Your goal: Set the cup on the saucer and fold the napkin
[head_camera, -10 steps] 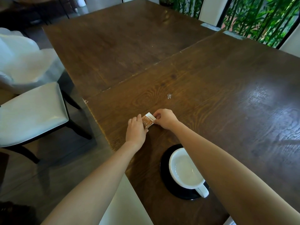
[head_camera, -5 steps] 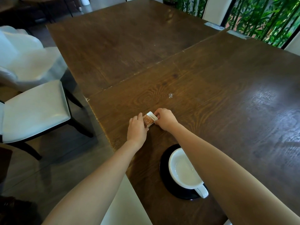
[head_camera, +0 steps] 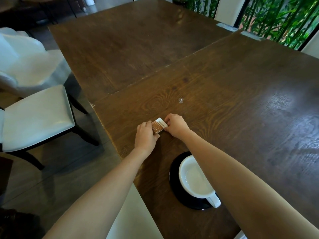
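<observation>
Two hands meet over one small napkin (head_camera: pixel 159 126), a brown folded piece with a white band at one end, which lies on the bench (head_camera: pixel 224 100) near its left edge and well beyond the cup (head_camera: pixel 195 180). The cup sits upright inside the black saucer (head_camera: pixel 173 178), its handle towards the person, so that half of the task looks done and the folding is the step in hand. The left hand (head_camera: pixel 145 135) shows its back to the camera, with its fingers curled over the brown end of the napkin, and its grip covers that end, though whether the thumb is tucked beneath cannot be seen. The right hand (head_camera: pixel 175 125) pinches the white end between curled fingertips, its forearm passing above the cup and hiding part of the rim. The napkin's long axis runs slantwise from the left grip up and away to the right grip, so it lies straight between the two, touched at both ends, with neither hand nearer than the other. Any next crease would likely run across that axis, one end brought over to the other, and the left hand seems better placed to pin while the right turns the free white end. The piece is small and already thick with folds, so it may spring open if either grip lets go too soon. A pale chair (head_camera: pixel 34 118) stands beside the bench to the left
</observation>
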### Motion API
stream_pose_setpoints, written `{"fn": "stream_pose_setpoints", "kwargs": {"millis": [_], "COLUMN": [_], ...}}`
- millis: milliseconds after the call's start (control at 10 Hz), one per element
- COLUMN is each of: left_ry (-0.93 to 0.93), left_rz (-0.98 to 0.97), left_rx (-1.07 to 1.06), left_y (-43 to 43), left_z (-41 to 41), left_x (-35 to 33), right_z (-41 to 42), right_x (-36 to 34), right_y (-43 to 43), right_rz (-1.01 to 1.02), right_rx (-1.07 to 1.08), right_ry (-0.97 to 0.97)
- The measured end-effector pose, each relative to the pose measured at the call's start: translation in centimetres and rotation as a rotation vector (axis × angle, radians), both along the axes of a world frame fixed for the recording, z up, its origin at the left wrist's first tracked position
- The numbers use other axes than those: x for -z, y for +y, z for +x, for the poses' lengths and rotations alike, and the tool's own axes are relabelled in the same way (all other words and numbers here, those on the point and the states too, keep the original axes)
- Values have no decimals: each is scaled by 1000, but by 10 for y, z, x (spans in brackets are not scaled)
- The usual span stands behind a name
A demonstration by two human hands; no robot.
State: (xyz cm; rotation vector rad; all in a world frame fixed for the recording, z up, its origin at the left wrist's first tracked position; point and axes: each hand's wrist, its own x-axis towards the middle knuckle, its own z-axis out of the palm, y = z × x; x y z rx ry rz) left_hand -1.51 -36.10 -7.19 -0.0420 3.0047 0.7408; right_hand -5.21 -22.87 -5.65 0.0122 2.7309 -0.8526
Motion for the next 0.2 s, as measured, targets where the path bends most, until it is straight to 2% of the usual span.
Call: {"fn": "stream_pose_setpoints", "kwargs": {"millis": [200], "left_ry": [-86], "left_rz": [-5], "left_rx": [14], "left_y": [-15], "left_z": [8], "left_x": [-16], "right_z": [14], "right_x": [-24], "right_y": [15], "right_rz": [64], "right_rx": [8], "right_ry": [-112]}}
